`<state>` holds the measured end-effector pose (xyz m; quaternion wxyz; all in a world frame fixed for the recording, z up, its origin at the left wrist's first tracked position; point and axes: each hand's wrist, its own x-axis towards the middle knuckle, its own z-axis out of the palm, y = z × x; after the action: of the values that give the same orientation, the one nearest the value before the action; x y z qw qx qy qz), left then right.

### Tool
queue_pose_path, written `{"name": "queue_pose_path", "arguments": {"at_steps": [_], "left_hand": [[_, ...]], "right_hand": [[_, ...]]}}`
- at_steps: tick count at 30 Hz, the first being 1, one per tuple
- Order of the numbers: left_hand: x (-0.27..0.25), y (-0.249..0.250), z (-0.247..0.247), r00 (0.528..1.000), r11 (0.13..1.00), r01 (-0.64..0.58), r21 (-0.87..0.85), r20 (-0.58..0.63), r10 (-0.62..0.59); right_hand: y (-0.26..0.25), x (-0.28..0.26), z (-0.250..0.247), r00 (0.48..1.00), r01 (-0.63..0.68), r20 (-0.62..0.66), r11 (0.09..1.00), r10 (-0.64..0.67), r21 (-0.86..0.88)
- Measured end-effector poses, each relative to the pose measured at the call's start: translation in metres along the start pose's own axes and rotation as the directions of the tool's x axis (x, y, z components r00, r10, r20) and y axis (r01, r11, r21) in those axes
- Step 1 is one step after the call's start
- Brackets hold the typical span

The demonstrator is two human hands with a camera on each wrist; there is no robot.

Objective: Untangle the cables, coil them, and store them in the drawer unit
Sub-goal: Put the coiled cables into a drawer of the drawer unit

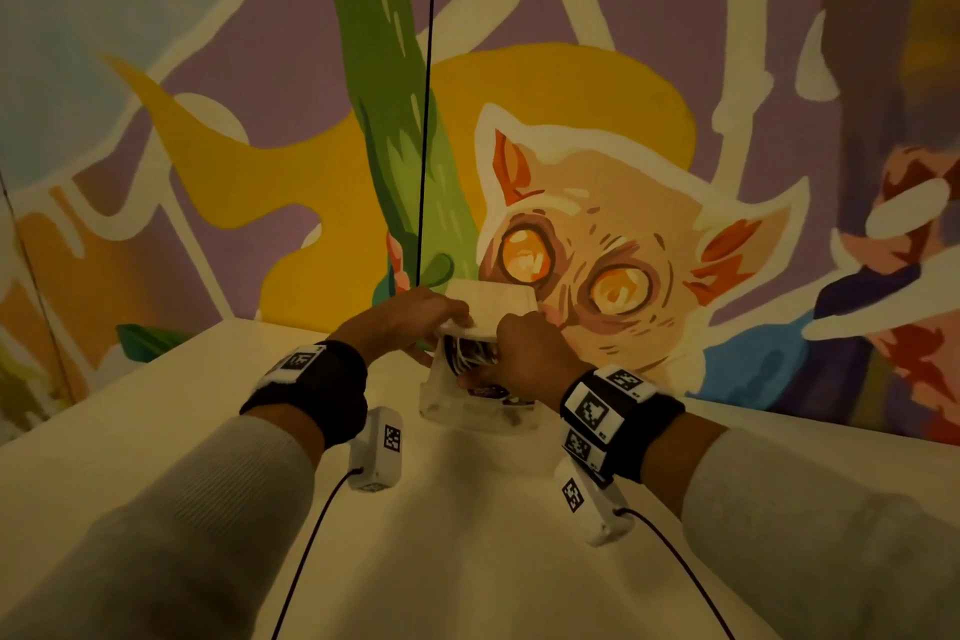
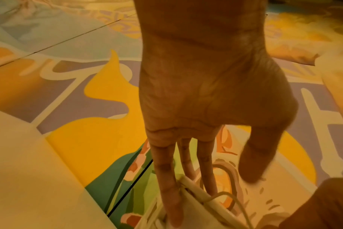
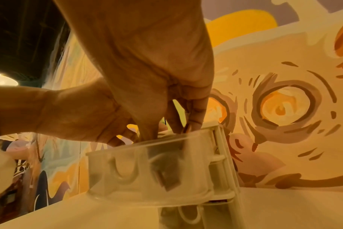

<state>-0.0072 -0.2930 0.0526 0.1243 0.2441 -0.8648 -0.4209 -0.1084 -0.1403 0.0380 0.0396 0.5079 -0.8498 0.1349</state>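
Note:
A small translucent drawer unit [image 1: 480, 411] stands on the white table [image 1: 467, 561] against the painted wall. Its upper drawer [image 3: 137, 170] is pulled out toward me, with white cables [image 1: 467, 353] bundled inside. My left hand [image 1: 410, 317] lies on the unit's top left edge, its fingers [image 2: 166, 193] straight down along the frame beside a loop of white cable [image 2: 225, 195]. My right hand [image 1: 524, 348] reaches down into the open drawer. In the right wrist view the right hand [image 3: 153, 130] has straight fingers behind the drawer's front wall, tips hidden, thumb at the rim. A lower drawer [image 3: 186, 216] is closed.
The mural wall [image 1: 623, 250] rises directly behind the unit. A thin black cable [image 1: 423, 120] hangs straight down just left of the unit. White camera modules [image 1: 376, 447] [image 1: 587, 499] with black leads hang under my wrists. The table's left edge [image 1: 130, 379] runs diagonally.

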Motion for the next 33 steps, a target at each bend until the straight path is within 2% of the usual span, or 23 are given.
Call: {"name": "queue_pose_path", "arguments": {"at_steps": [3, 5, 8, 10, 13, 15, 17, 20, 22, 25, 28, 30, 33], "left_hand": [[-0.004, -0.009, 0.0, 0.997, 0.995, -0.071, 0.065, 0.01, 0.071], [-0.006, -0.015, 0.002, 0.995, 0.993, -0.096, 0.07, -0.027, 0.098], [-0.005, -0.015, 0.008, 0.984, 0.988, -0.122, 0.095, -0.119, 0.133], [-0.004, -0.015, 0.011, 0.976, 0.985, -0.133, 0.107, -0.159, 0.149], [-0.004, -0.015, 0.014, 0.967, 0.983, -0.137, 0.124, -0.199, 0.16], [-0.004, -0.016, 0.016, 0.959, 0.975, -0.14, 0.17, -0.223, 0.177], [-0.005, -0.015, 0.016, 0.954, 0.96, -0.148, 0.239, -0.223, 0.202], [-0.008, -0.01, 0.012, 0.979, 0.973, -0.116, 0.198, -0.144, 0.146], [-0.01, -0.011, 0.011, 0.985, 0.966, -0.103, 0.238, -0.107, 0.132], [-0.011, -0.013, 0.014, 0.975, 0.937, -0.105, 0.334, -0.152, 0.163], [-0.009, -0.009, 0.021, 0.959, 0.916, -0.121, 0.382, -0.193, 0.207], [-0.008, -0.009, 0.023, 0.952, 0.907, -0.132, 0.401, -0.205, 0.229], [-0.007, -0.012, 0.022, 0.947, 0.91, -0.121, 0.397, -0.228, 0.225]], "right_hand": [[0.003, -0.001, 0.0, 1.0, 0.007, -0.006, 1.0, -0.007, 0.009], [0.004, -0.006, -0.005, 1.0, 0.022, 0.002, 1.0, -0.022, 0.007], [0.009, -0.015, -0.03, 0.992, 0.098, 0.081, 0.995, -0.098, 0.003], [0.014, -0.023, -0.051, 0.968, 0.19, 0.166, 0.982, -0.187, -0.001], [0.019, -0.029, -0.062, 0.905, 0.297, 0.331, 0.954, -0.268, -0.039], [0.021, -0.028, -0.057, 0.893, 0.316, 0.354, 0.947, -0.277, -0.058], [0.021, -0.024, -0.051, 0.9, 0.317, 0.333, 0.947, -0.282, -0.057], [0.019, -0.022, -0.047, 0.909, 0.337, 0.279, 0.94, -0.309, -0.057], [0.019, -0.022, -0.041, 0.916, 0.353, 0.226, 0.934, -0.333, -0.056], [0.02, -0.025, -0.034, 0.915, 0.385, 0.171, 0.917, -0.365, -0.103], [0.026, -0.031, -0.043, 0.904, 0.413, 0.138, 0.91, -0.405, -0.035], [0.036, -0.039, -0.046, 0.91, 0.412, 0.039, 0.911, -0.412, 0.018], [0.054, -0.056, -0.04, 0.933, 0.355, -0.104, 0.929, -0.345, 0.106]]}}
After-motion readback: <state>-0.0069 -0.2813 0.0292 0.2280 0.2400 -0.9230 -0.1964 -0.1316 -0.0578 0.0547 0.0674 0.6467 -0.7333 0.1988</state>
